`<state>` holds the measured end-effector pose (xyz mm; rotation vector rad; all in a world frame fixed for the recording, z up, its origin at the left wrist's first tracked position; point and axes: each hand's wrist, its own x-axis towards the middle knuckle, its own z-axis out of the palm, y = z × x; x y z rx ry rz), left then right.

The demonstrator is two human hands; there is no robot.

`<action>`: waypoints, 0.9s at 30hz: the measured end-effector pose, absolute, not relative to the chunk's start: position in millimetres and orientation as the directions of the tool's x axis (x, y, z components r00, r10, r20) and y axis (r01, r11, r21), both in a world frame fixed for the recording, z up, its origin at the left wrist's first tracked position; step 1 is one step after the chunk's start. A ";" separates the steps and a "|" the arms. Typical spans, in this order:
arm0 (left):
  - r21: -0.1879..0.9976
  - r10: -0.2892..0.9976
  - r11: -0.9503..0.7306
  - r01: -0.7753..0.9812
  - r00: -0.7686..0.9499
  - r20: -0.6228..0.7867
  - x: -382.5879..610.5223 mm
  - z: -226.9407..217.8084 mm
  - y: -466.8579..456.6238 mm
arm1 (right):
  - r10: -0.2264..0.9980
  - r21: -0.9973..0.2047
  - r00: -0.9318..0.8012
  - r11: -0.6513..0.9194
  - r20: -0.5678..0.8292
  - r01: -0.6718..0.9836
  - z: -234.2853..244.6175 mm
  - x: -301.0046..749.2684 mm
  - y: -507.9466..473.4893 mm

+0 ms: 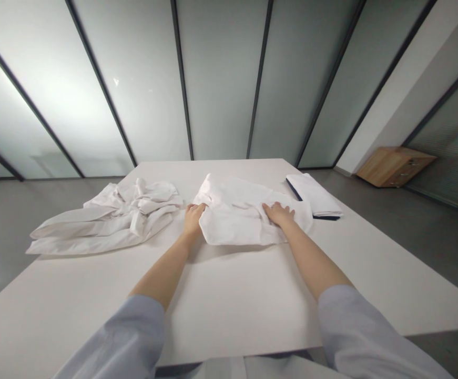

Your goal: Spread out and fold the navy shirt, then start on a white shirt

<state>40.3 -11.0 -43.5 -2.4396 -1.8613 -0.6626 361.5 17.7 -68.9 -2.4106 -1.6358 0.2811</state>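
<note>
A white cloth (236, 216) lay partly folded on a white table (229, 305), and everything else sat around it. The left hand (193, 217) was at the cloth's left edge, fingers curled in and pinching that edge. The right hand (279, 213) rested on the cloth's right part, palm down, fingers spread and holding nothing. The cloth's near edge ran fairly straight between the two wrists. Its far left corner was bunched and lifted a little, and its right edge trailed out past the right hand. Left of the cloth, near but not touching it, was a crumpled pile (110, 218) of white fabric, whose left end reached the table's left edge. Right of the cloth and a little beyond it lay a flat folded stack (314, 196) with a dark strip along its side. It sat just beside the cloth's right edge, and whether the two touched could not be told. On the near side of the cloth the tabletop was bare right down to its front edge, crossed only by both forearms. Beyond the cloth a bare strip ran to the far edge. Far to the right of the cloth, off the table, a wooden cabinet (394, 166) stood on the floor.
</note>
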 end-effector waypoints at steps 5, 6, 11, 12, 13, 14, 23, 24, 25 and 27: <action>0.264 0.888 -0.458 0.849 0.452 0.089 48.7 -51.2 -12.5 | 0.906 -0.370 0.423 -0.394 -0.002 0.842 -71.1 373.6 16.5; 0.259 0.869 -0.489 0.833 0.489 0.071 51.5 -53.8 -13.6 | 0.917 -0.374 0.399 -0.375 -0.013 0.848 -71.3 372.5 16.6; 0.221 0.859 -0.510 0.831 0.480 0.176 66.5 -60.3 -21.7 | 0.991 -0.408 0.134 -0.123 -0.003 0.905 -70.0 343.4 16.5; 0.214 0.845 -0.526 0.823 0.478 0.237 69.0 -60.2 -22.9 | 0.999 -0.446 0.049 -0.040 0.009 0.894 -69.6 333.7 14.9; 0.202 0.827 -0.543 0.815 0.479 0.293 71.1 -59.9 -23.7 | 0.999 -0.503 -0.048 0.051 0.018 0.863 -69.4 323.5 12.5; 0.189 0.812 -0.556 0.809 0.480 0.332 72.7 -59.4 -23.9 | 0.986 -0.577 -0.163 0.145 0.022 0.803 -69.2 313.2 9.3; 0.160 0.787 -0.616 0.771 0.603 0.127 71.1 -60.1 -8.5 | 0.865 -0.971 -0.494 0.189 0.093 0.149 -66.3 270.7 -9.7; 0.151 0.789 -0.614 0.775 0.602 0.119 71.2 -60.8 -6.7 | 0.904 -0.980 -0.405 0.182 0.136 0.077 -65.4 273.9 -7.2; 0.142 0.794 -0.608 0.781 0.597 0.115 71.3 -61.4 -5.2 | 0.941 -0.982 -0.289 0.190 0.178 0.016 -64.6 278.9 -4.1; 0.139 0.806 -0.592 0.794 0.581 0.118 70.8 -61.0 -3.4 | 0.969 -0.969 -0.003 0.247 0.247 -0.005 -64.2 294.2 2.3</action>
